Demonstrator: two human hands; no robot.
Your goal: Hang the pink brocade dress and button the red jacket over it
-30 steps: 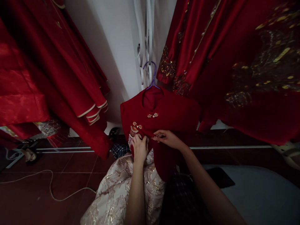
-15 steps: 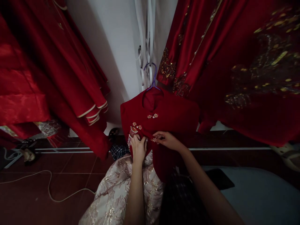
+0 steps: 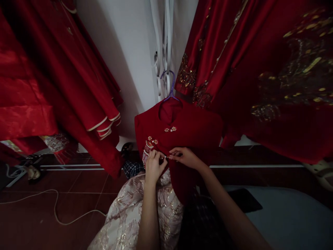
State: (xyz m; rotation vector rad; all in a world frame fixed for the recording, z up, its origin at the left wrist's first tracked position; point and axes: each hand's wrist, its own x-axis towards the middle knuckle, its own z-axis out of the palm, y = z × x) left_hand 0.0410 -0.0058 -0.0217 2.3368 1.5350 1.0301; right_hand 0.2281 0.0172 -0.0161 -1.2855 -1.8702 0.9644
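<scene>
A red jacket (image 3: 200,128) hangs on a purple hanger (image 3: 172,91) before me. Small jewelled flowers form a joined clasp (image 3: 170,129) below its neckline, and a beaded tassel ornament (image 3: 148,149) decorates its left side. At the front opening, my left hand (image 3: 154,166) pinches one half of a lower clasp (image 3: 168,157). My right hand (image 3: 186,158) holds the other half between thumb and fingertips, close to the left fingertips. Whether the two halves are hooked together is too small to tell. Pale brocade fabric (image 3: 125,215) with a metallic sheen lies under my left forearm.
Red garments (image 3: 85,86) hang at the left, and red garments with gold sequins (image 3: 291,86) at the right. The hanger hooks onto white metal scrollwork (image 3: 169,38). A cable (image 3: 56,205) crosses the tiled floor. A dark flat object (image 3: 246,200) lies on a pale surface (image 3: 291,215).
My left hand has shifted slightly right and its fingertips now meet the clasp by my right fingers. My right hand stays nearly in place. The view has moved very little.
</scene>
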